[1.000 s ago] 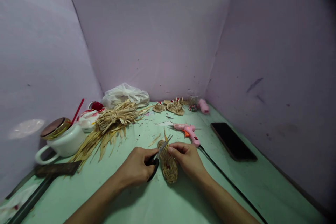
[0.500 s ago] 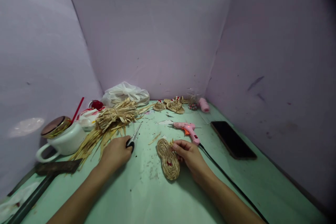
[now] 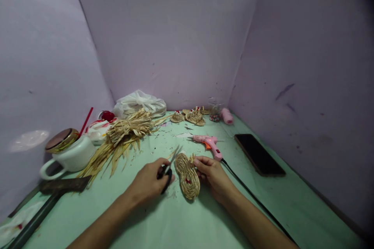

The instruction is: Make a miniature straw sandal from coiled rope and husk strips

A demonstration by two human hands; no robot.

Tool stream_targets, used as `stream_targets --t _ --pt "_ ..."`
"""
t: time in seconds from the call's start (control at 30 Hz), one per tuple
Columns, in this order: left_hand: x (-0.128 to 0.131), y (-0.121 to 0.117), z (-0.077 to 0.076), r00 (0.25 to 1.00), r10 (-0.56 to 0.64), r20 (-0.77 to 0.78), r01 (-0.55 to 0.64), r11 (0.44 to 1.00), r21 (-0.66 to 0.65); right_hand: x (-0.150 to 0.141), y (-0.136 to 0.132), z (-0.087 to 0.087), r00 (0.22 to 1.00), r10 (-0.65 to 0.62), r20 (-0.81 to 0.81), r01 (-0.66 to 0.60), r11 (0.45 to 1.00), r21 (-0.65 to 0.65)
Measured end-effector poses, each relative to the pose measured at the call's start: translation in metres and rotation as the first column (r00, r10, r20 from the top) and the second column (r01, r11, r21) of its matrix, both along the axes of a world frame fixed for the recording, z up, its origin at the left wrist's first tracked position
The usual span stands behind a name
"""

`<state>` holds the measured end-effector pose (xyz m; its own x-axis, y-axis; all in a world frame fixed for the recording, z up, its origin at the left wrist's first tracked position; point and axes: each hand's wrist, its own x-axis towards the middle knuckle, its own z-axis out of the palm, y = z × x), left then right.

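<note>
A small coiled straw sandal sole (image 3: 189,184) with a red mark near its lower end lies close to upright in the view. My right hand (image 3: 212,173) is closed at its right edge, pinching the sole near a frayed tuft of straw. Just to the left, my left hand (image 3: 153,179) is closed around black-handled scissors (image 3: 166,173), whose blades point up and right beside the top of the sole. A pink glue gun (image 3: 206,140) lies beyond my right hand, its black cord running toward the lower right.
At left stand a bundle of dried straw (image 3: 128,130), a white mug (image 3: 76,155) and a hammer-like tool (image 3: 64,186). Finished straw sandals (image 3: 194,116), a clear cup (image 3: 215,111) and pink thread (image 3: 227,116) sit at the back. A phone (image 3: 259,155) lies right.
My left hand has lifted the scissors from beside the straw bundle and brought them right, close to the sole. My right hand and the sole have stayed nearly in place.
</note>
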<state>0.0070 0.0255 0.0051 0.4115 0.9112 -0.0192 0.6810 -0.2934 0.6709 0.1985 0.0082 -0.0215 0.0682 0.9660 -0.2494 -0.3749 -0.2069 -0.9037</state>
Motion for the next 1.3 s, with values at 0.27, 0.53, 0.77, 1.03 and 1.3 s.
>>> stream_targets --t 0.27,0.53,0.77,1.03,1.3 --pt "0.017 -0.018 -0.001 1.000 0.022 -0.014 -0.021 0.997 0.069 -0.002 0.001 0.000 1.000 0.011 0.015 -0.012 0.999 0.037" --pt "-0.032 0.024 0.003 0.768 0.349 -0.537 -0.212 0.930 0.301 -0.003 0.004 -0.004 0.985 -0.068 0.156 0.055 0.995 0.085" --pt "-0.023 0.031 0.000 0.957 0.223 -0.186 -0.063 0.784 0.617 -0.002 0.004 -0.008 0.986 -0.018 0.167 0.001 0.995 0.101" --pt "0.042 0.030 -0.001 0.929 -0.248 -0.276 0.371 0.606 0.704 0.002 0.004 -0.006 0.999 -0.001 0.048 -0.004 0.995 0.097" --pt "0.046 0.025 -0.010 0.960 -0.220 -0.176 0.277 0.625 0.730 0.003 0.004 -0.005 1.000 -0.006 0.030 0.004 0.996 0.084"
